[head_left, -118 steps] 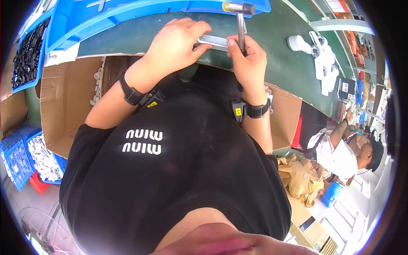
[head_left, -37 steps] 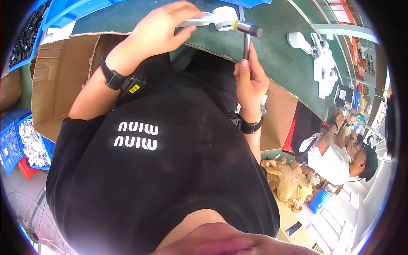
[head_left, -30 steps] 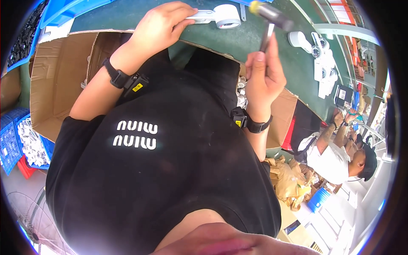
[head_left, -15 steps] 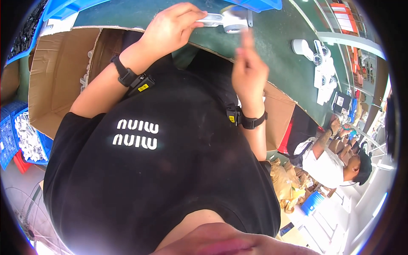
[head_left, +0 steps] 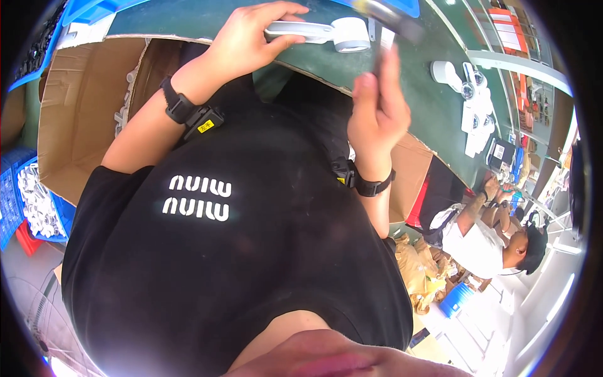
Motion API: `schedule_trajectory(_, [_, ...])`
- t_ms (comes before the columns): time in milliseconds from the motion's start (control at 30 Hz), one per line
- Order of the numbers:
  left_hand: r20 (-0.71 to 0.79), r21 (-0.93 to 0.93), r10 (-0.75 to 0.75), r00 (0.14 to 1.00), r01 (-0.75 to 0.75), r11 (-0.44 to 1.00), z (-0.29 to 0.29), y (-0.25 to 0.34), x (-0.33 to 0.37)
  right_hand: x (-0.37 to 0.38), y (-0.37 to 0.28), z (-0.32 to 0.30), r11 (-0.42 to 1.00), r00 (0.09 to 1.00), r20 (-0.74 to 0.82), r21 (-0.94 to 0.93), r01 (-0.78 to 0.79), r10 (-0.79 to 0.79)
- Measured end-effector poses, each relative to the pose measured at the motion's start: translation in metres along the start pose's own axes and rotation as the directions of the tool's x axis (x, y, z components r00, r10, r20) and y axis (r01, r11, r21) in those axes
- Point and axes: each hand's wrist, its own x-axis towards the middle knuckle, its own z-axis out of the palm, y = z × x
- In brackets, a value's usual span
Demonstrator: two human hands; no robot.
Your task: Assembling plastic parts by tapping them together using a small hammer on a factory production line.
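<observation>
My left hand (head_left: 251,39) grips the end of a white part with a flat arm and a round cup-shaped head (head_left: 350,34), thumb below the arm and fingers above. The part rests on or just over the green tabletop (head_left: 182,22). My right hand (head_left: 379,122) is closed round the handle of a hammer (head_left: 387,17), whose head is blurred by motion, one end yellowish and the other dark. The hammer head is up and to the right of the cup, apart from it. A small metal bracket (head_left: 372,29) shows right beside the cup.
Several white parts with round heads (head_left: 478,110) lie farther right on the table. A blue bin (head_left: 402,6) edges the far side. Open cardboard boxes (head_left: 81,113) stand below the table edge, and a blue crate of white parts (head_left: 41,201) sits left. A co-worker (head_left: 480,242) is at right.
The hammer has swung away from the white cup, up and to the right, with my right hand. My left hand has shifted slightly left along the arm.
</observation>
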Motion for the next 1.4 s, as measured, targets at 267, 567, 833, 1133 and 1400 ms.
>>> schedule_trajectory(267, [0.003, -0.036, -0.044, 0.999, 0.044, 0.998, 0.004, -0.013, -0.004, 0.002, 0.003, -0.007, 0.968, 0.975, 0.219, -0.234, 0.093, -0.041])
schedule_trajectory(567, [-0.004, -0.103, -0.004, 1.000, 0.004, 0.995, 0.004, -0.005, -0.004, 0.004, 0.002, -0.014, 0.888, 0.911, 0.410, -0.434, 0.154, 0.042])
schedule_trajectory(833, [-0.022, -0.056, -0.093, 0.995, 0.092, 0.994, 0.017, -0.010, -0.010, -0.002, 0.014, -0.015, 0.941, 0.947, 0.321, -0.317, 0.122, -0.015])
schedule_trajectory(1133, [-0.005, 0.152, 0.152, 0.988, -0.149, 0.977, 0.019, -0.016, -0.012, 0.016, 0.041, -0.085, 0.976, 0.952, -0.235, -0.052, -0.213, 0.195])
schedule_trajectory(1400, [-0.037, 0.089, 0.194, 0.980, -0.190, 0.978, 0.021, -0.019, -0.010, 0.053, 0.131, -0.185, 0.871, 0.857, -0.367, -0.195, -0.450, 0.361])
